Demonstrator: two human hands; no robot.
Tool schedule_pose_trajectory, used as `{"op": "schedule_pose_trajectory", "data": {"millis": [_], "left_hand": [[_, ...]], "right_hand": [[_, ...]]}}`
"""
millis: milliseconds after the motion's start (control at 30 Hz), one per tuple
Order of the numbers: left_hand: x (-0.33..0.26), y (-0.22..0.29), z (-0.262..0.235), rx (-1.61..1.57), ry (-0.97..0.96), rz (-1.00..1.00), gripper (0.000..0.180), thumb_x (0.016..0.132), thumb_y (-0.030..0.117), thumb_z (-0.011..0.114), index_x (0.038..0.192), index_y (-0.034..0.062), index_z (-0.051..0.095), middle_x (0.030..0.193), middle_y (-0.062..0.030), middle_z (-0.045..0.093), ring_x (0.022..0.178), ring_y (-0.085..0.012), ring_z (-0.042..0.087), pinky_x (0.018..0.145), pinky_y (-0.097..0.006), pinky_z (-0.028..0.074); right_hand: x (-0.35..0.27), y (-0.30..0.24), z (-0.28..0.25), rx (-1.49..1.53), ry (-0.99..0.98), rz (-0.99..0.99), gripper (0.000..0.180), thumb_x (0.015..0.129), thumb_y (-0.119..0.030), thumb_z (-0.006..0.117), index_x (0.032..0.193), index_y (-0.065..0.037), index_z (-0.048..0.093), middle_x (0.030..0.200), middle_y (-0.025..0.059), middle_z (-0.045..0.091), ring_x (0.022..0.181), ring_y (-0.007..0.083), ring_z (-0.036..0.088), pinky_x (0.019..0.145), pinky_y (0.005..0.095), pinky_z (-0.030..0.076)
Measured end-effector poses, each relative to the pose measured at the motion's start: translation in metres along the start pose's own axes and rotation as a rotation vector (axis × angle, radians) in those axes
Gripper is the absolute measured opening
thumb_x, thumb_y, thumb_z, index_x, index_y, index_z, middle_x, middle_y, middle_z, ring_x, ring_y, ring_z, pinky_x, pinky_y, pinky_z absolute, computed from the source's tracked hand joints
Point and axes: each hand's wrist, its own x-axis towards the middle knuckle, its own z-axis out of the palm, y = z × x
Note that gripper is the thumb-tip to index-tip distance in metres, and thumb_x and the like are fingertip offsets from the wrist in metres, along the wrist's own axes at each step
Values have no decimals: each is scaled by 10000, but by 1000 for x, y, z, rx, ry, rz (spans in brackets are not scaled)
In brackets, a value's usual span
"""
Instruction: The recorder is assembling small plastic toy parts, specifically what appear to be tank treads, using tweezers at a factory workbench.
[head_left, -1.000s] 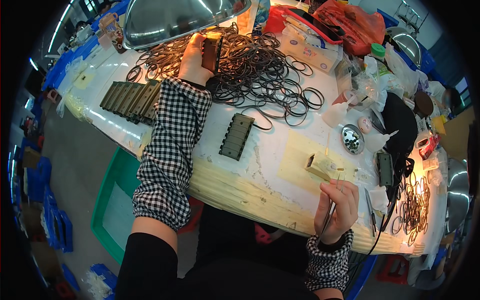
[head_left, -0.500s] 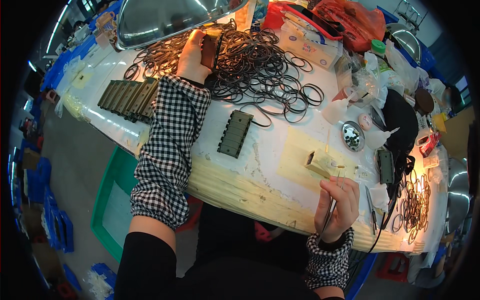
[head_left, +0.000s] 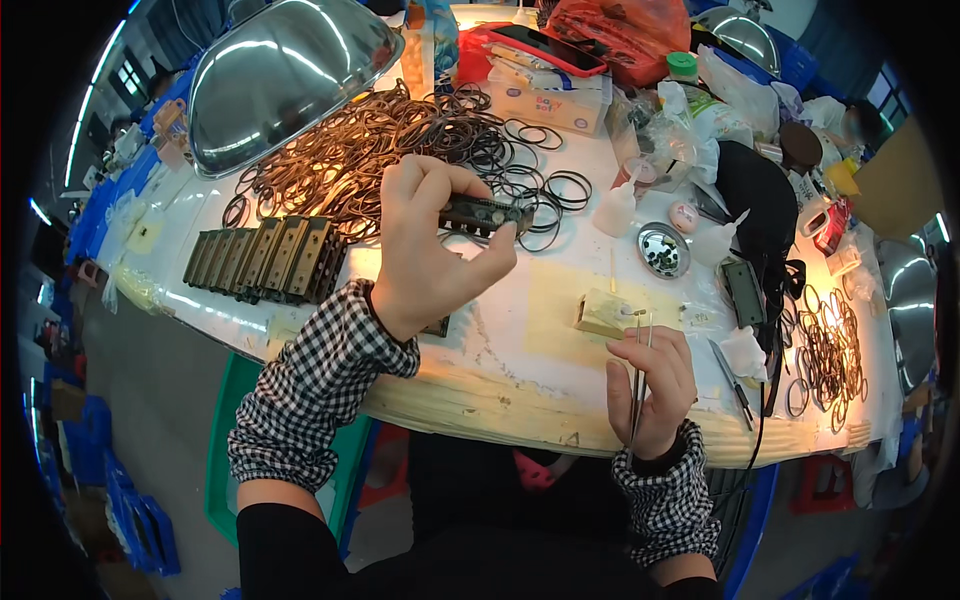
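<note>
While the left hand [head_left: 425, 250] clamped the small dark block [head_left: 483, 212], seemingly rigid, light and best gripped by its ends, above the bench [head_left: 520, 340], the right hand [head_left: 655, 385] pinched tweezers [head_left: 640, 370] nearby.

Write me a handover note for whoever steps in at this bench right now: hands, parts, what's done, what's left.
Left hand: raised above the table, grip closed on a dark rectangular block.
Right hand: at the near table edge, holding thin tweezers upright, tips beside the small pale fixture block.
Parts: heap of black rubber rings at the back; row of dark blocks on the left; small metal dish to the right.
Done: a row of blocks stands lined up.
Left: the held block is not yet set down.
</note>
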Motion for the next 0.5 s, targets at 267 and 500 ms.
{"op": "schedule_pose_trajectory", "data": {"millis": [267,500], "left_hand": [[-30,41,-16,109,-20,241,350,579,223,779,852,90,606,864,-69,444,819,-250,413,705,-360,355],[-48,52,-13,59,-66,235,363,575,221,791,870,94,620,867,-74,446,828,-253,418,695,-357,369]], "right_hand": [[17,-20,7,82,-3,30,330,739,19,720,1064,-11,675,840,121,635,788,301,596,709,363,489],[23,-27,18,176,-37,50,360,724,14,751,1072,-43,674,844,113,642,728,272,612,639,341,490]]}}
